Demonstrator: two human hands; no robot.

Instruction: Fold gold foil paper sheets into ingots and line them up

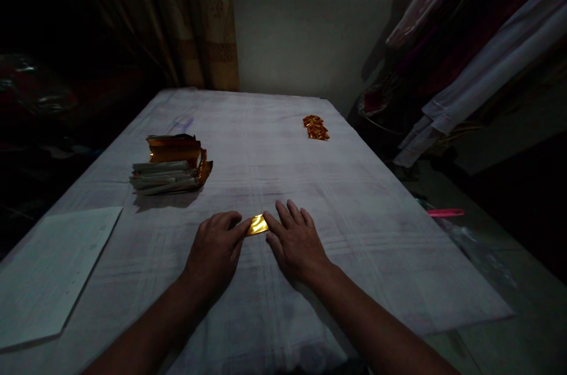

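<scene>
A small folded piece of gold foil paper (258, 225) lies on the pale checked tablecloth, between my two hands. My left hand (218, 243) has its fingers curled, with the thumb and forefinger closed on the foil's left end. At the right end, my right hand (296, 237) rests with fingers spread, its forefinger and thumb touching the foil's edge. Up and to the left stands a thick stack of gold foil paper sheets (172, 165), grey backs showing in front. Several small folded gold pieces (316, 127) sit together at the far right of the table.
A white sheet (57, 268) covers the table's left side. Clothes (478, 74) hang at the right, beyond the table edge. Behind the table are a patterned curtain (204, 20) and a pale wall (310, 38). A pink handle (445, 213) shows beside the right edge.
</scene>
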